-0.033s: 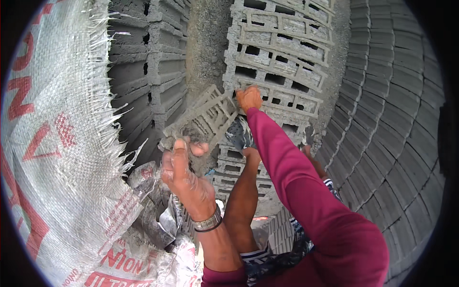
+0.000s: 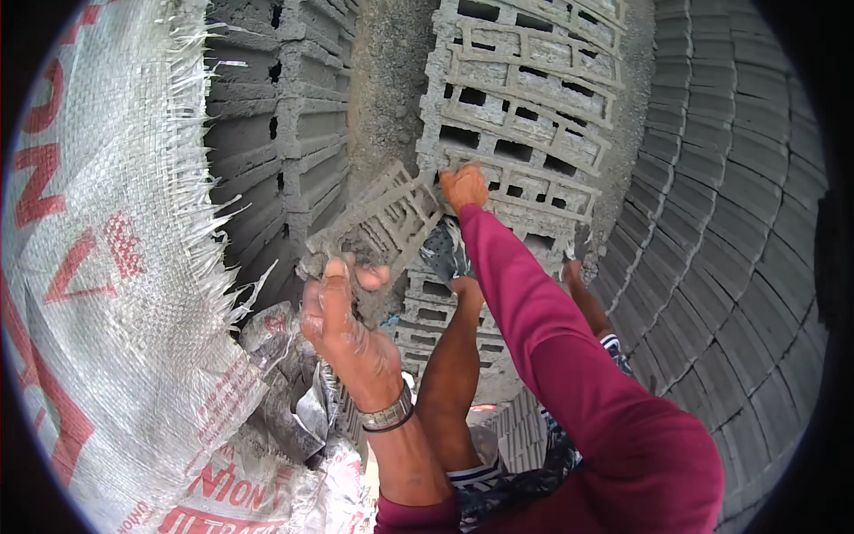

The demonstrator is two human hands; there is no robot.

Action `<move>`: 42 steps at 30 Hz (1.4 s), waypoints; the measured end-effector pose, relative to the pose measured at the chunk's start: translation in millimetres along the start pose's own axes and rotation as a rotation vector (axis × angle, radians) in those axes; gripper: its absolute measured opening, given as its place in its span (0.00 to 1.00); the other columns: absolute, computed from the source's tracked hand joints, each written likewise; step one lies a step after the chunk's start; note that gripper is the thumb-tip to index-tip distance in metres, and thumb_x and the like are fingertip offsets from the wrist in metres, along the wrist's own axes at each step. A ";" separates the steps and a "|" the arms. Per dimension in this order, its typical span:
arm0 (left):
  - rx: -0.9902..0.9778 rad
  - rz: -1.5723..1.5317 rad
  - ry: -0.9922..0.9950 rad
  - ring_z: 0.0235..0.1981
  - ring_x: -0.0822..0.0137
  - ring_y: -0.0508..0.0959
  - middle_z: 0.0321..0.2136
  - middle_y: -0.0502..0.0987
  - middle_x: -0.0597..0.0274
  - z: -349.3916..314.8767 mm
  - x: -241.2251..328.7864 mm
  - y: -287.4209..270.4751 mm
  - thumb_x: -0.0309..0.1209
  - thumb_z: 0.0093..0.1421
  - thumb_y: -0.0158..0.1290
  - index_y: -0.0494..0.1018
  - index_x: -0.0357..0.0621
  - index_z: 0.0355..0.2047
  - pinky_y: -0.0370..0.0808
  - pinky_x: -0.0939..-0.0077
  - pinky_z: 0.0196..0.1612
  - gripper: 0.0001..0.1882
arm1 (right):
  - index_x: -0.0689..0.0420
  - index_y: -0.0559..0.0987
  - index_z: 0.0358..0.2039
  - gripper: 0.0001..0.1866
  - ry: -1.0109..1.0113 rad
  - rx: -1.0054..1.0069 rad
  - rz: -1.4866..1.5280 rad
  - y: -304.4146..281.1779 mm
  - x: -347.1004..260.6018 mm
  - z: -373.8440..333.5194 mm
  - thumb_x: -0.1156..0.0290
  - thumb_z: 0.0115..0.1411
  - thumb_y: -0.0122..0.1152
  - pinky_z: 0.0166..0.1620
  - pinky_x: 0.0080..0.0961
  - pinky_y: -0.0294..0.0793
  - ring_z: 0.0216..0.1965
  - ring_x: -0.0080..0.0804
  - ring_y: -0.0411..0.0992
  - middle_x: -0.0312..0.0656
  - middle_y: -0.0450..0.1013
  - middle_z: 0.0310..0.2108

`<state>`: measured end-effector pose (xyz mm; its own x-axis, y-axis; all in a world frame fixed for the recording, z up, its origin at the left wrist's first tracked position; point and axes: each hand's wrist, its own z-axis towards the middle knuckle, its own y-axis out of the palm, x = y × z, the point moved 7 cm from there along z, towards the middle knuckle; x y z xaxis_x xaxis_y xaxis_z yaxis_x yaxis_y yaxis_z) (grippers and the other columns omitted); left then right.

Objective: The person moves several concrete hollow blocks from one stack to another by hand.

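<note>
A grey concrete hollow block [image 2: 382, 218] is held aslant between my two hands, its ribbed, hollow face turned up. My left hand [image 2: 347, 329], dusted with cement and with a watch at the wrist, is closed around its near left end. At its far right end my right hand [image 2: 464, 187] is closed on the edge, fingertips hidden behind the knuckles. Just right of and beyond the held block runs a row of similar hollow blocks [image 2: 560, 53], set side by side with their holes upward. My dark shoe [image 2: 442, 249] rests on those blocks, just below my right hand.
Stacked blocks [image 2: 311, 125] form a wall at the left, and a taller curved-looking stack [image 2: 712, 196] stands at the right. A gritty strip [image 2: 387, 80] lies between the rows. A frayed white woven sack [image 2: 116, 222] fills the left side, above crumpled sacks [image 2: 294, 400].
</note>
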<state>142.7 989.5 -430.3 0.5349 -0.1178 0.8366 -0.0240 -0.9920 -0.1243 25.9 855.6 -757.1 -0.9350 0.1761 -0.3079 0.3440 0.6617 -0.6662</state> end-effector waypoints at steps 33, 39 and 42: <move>0.054 -0.240 -0.150 0.29 0.58 0.77 0.31 0.77 0.49 -6.0 14.4 67.4 0.36 0.64 0.46 0.72 0.30 0.39 0.78 0.57 0.41 0.17 | 0.62 0.82 0.28 0.18 -0.268 0.361 0.061 -110.8 -152.7 184.5 0.58 0.47 0.61 0.52 0.48 0.67 0.40 0.56 0.76 0.56 0.78 0.35; 0.070 -0.271 -0.139 0.29 0.55 0.78 0.28 0.77 0.47 7.5 12.5 42.9 0.36 0.64 0.47 0.71 0.30 0.39 0.76 0.56 0.44 0.16 | 0.60 0.82 0.26 0.20 -0.146 0.286 0.177 -123.9 -140.8 169.3 0.55 0.43 0.70 0.46 0.43 0.73 0.40 0.55 0.76 0.54 0.79 0.35; 0.100 -0.300 -0.127 0.29 0.54 0.78 0.28 0.77 0.47 8.9 18.4 38.5 0.35 0.64 0.47 0.71 0.31 0.39 0.76 0.56 0.45 0.15 | 0.59 0.83 0.28 0.19 -0.169 0.235 0.054 -118.6 -135.9 146.5 0.55 0.43 0.69 0.49 0.43 0.70 0.44 0.53 0.75 0.53 0.79 0.38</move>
<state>159.1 949.5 -424.4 0.6069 0.1915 0.7714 0.2300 -0.9713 0.0601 124.8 646.4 -735.7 -0.8939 0.0693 -0.4430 0.4220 0.4639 -0.7789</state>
